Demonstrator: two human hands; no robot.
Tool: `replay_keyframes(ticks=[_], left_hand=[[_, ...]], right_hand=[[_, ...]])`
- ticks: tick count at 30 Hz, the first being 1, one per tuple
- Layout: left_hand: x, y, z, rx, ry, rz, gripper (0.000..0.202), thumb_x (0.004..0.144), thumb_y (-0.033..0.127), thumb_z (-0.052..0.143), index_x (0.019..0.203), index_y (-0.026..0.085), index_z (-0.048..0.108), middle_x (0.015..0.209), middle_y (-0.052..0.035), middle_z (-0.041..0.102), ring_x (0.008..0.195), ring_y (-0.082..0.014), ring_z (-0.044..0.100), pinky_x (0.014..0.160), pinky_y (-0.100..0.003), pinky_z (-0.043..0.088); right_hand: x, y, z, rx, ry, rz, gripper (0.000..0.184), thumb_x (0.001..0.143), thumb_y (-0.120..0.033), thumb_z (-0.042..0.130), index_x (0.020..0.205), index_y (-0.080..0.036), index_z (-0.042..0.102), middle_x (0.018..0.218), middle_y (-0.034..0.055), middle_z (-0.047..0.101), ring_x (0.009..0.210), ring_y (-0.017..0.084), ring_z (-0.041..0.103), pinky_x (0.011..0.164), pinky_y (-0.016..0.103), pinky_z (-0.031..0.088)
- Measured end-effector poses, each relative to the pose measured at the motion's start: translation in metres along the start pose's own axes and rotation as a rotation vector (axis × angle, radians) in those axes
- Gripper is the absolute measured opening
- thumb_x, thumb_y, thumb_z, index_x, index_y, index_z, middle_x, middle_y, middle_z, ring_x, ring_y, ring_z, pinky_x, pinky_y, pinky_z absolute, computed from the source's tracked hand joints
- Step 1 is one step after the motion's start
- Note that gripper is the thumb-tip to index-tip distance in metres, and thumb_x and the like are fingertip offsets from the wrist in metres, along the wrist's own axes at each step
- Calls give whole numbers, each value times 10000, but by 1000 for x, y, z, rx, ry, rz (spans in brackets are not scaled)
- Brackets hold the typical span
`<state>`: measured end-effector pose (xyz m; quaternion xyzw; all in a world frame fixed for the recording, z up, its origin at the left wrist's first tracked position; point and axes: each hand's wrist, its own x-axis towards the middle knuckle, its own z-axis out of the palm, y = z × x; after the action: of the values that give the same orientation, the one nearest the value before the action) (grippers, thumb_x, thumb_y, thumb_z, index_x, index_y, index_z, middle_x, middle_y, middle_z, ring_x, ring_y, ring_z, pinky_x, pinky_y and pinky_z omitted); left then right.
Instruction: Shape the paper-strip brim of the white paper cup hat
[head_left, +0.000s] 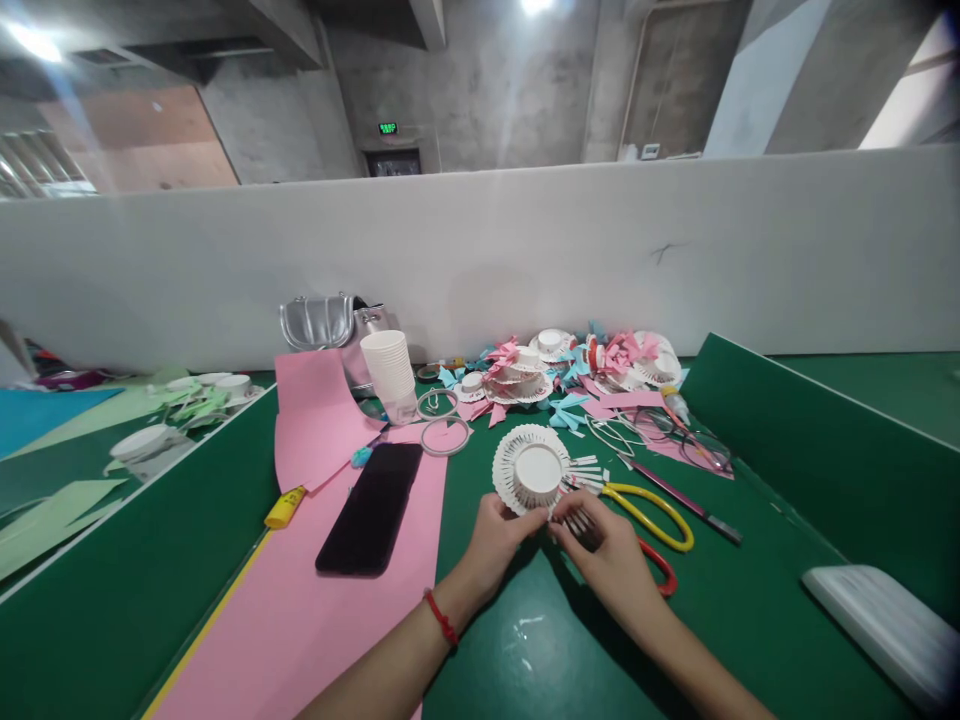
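Observation:
A white paper cup (537, 472), cut into strips that fan out round its base like a hat brim, is held over the green table. My left hand (495, 545) pinches the brim's lower edge between thumb and fingers. My right hand (604, 550) is closed at the lower right of the brim, fingertips on the strips there; several of them show beneath its fingers. Some straight strips still stick out to the right. Scissors with one yellow and one red handle (660, 515) lie just right of my right hand, their blades partly hidden by the strips and the hand.
On the left are pink paper (262, 640), a black phone (371, 510), a stack of paper cups (388, 370) and tape rings (445, 436). Finished cup pieces and paper bows (566, 412) crowd the back. Right are a pen (682, 500), glasses (705, 450) and a green divider (832, 470).

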<state>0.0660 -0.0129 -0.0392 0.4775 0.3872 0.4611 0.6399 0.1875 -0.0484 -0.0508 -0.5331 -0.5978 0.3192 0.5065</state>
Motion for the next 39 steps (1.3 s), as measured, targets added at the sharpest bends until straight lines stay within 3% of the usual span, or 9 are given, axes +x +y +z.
replay_keyframes(ticks=[4,8,12,15,23,27,32,36,39], left_hand=[[0,-1,1,33,43,5,60,551,149,655,554,106,614,463,34,520,466,-79,426,475,-194,331],[2,-4,-1,50,94,15,129,553,202,671,560,100,592,483,33,515,459,-71,396,455,-194,303],[4,-9,-3,-4,159,-9,184,523,220,697,522,109,550,452,49,467,443,-64,365,450,-198,288],[5,-10,-4,-36,165,-10,203,524,236,704,536,109,545,457,46,467,442,-64,361,445,-199,280],[5,-10,-4,-55,148,1,167,556,218,687,581,97,574,487,31,500,461,-67,389,468,-198,312],[3,-7,-3,-1,156,22,185,564,227,681,674,89,623,555,3,581,495,-87,454,494,-201,355],[2,-2,1,90,143,86,256,580,208,660,808,91,651,802,-78,679,706,-172,585,658,-254,435],[0,-1,3,222,109,128,224,618,213,619,796,81,653,811,-98,682,731,-192,594,676,-272,445],[-1,-4,3,347,83,144,206,668,203,561,805,71,638,791,-95,675,697,-181,581,645,-261,439]], right_hand=[[-1,0,0,-19,4,-34,33,701,-216,524,725,-198,511,664,7,557,603,161,525,566,264,423],[-2,1,0,-167,12,-163,74,687,-158,519,744,-205,509,717,23,551,651,172,527,584,281,438],[-3,3,-2,-298,30,-324,163,684,-123,520,813,-218,550,962,76,503,859,212,526,712,338,457],[-4,6,-5,-391,26,-386,193,723,-103,480,834,-228,577,1084,89,432,883,204,520,732,341,457],[-5,7,-11,-606,157,-513,173,754,-160,494,819,-241,632,1055,91,478,828,208,499,673,375,439],[-4,5,-10,-624,200,-516,139,740,-196,518,791,-234,642,1043,95,487,831,216,498,675,383,427],[-4,0,-8,-586,249,-477,90,713,-198,543,720,-231,625,1032,81,465,834,218,483,708,405,413],[-3,-3,-6,-501,292,-405,62,691,-185,554,679,-217,606,1038,85,453,925,247,469,770,429,391],[0,-1,-5,-348,237,-295,68,705,-194,537,659,-208,584,1019,90,482,960,247,477,790,404,396]])
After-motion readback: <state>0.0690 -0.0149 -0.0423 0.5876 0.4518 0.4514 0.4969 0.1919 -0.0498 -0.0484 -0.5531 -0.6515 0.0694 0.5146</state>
